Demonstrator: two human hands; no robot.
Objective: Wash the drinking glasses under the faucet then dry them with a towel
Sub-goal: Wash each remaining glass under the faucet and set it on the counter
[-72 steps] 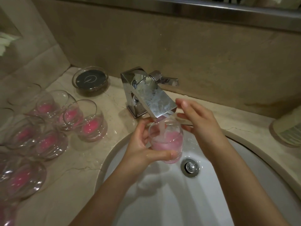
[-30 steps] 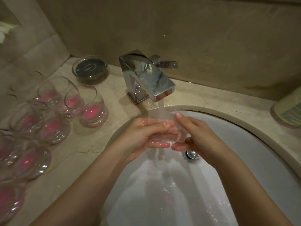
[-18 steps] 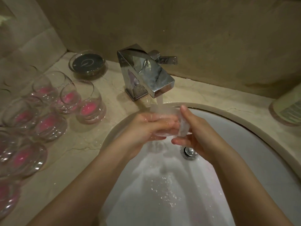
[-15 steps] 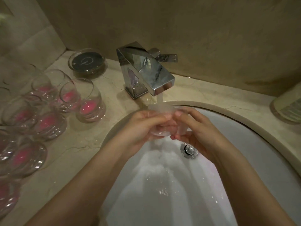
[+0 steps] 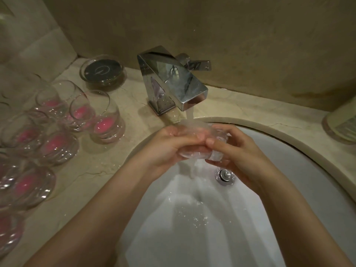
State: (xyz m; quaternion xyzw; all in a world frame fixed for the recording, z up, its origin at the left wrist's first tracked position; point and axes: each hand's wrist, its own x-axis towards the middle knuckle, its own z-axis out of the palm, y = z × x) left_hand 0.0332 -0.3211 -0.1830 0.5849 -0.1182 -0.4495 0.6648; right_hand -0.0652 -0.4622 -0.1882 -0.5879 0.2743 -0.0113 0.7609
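A clear drinking glass (image 5: 194, 153) lies on its side under the stream of water from the chrome faucet (image 5: 173, 81), above the white sink (image 5: 289, 170). My left hand (image 5: 173, 145) grips it from the left, fingers curled over its top. My right hand (image 5: 237, 149) holds its other end from the right, with the thumb on the glass. Water runs over the glass and falls into the basin. Both hands cover much of the glass.
Several clear glasses (image 5: 104, 116) with pink liquid at the bottom stand on the beige counter (image 5: 96, 182) to the left. A round glass dish (image 5: 103, 71) sits by the back wall. A container (image 5: 342, 126) stands at the right edge. The drain (image 5: 225, 175) lies below my right hand.
The glass held pink liquid upright under the spout; now it is clear, on its side, and both hands turn it in the stream. My view has tilted down slightly.
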